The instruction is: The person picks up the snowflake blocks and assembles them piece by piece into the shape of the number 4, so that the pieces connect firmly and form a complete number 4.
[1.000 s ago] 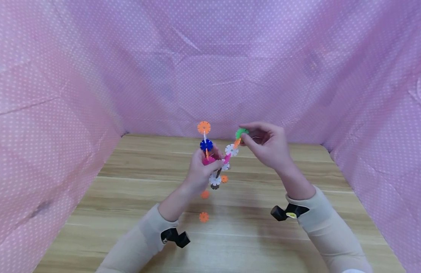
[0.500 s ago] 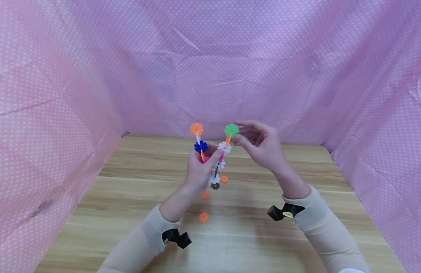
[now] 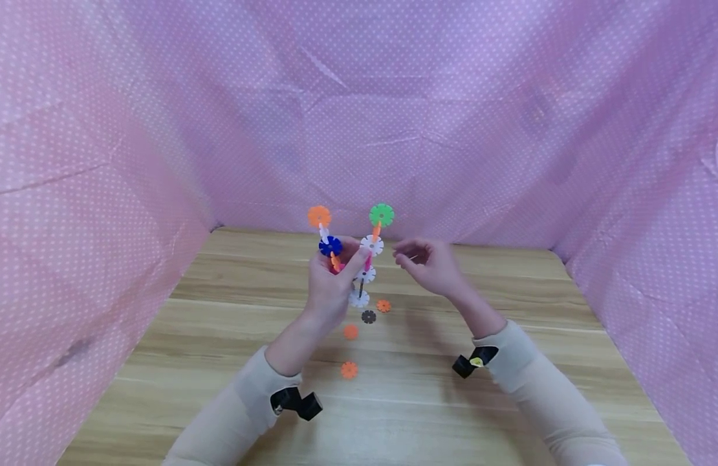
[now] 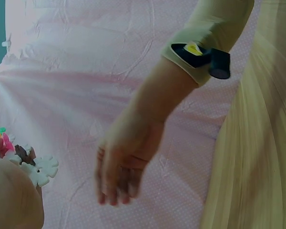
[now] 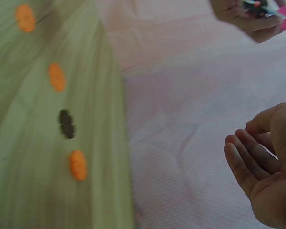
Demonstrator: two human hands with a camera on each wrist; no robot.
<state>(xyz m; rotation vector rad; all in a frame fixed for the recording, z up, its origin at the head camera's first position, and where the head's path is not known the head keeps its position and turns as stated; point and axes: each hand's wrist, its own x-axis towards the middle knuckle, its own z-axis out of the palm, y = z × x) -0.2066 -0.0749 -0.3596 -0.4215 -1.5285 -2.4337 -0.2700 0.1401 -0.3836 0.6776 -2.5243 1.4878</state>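
My left hand (image 3: 328, 291) grips a V-shaped chain of slotted plastic snowflake discs above the table. The left branch rises through a blue disc (image 3: 330, 246) to an orange disc (image 3: 319, 217). On the right branch, a white disc (image 3: 372, 245) sits below a green disc (image 3: 381, 215) at the tip. A white disc (image 3: 359, 298) hangs lowest, also visible in the left wrist view as a white disc (image 4: 40, 170). Fingers hide part of the middle. My right hand (image 3: 430, 265), apart from the chain, holds nothing; its fingers are loosely bent.
On the wooden table (image 3: 219, 362) lie a brown disc (image 3: 368, 316) and three orange ones: a far orange disc (image 3: 383, 305), a middle orange disc (image 3: 350, 331) and a near orange disc (image 3: 349, 370). Pink dotted cloth (image 3: 359, 129) surrounds the table's back and sides.
My right hand has let go of the green disc and moved down, away from the chain. The left hand has shifted slightly left, carrying the chain, whose right branch now stands more upright.
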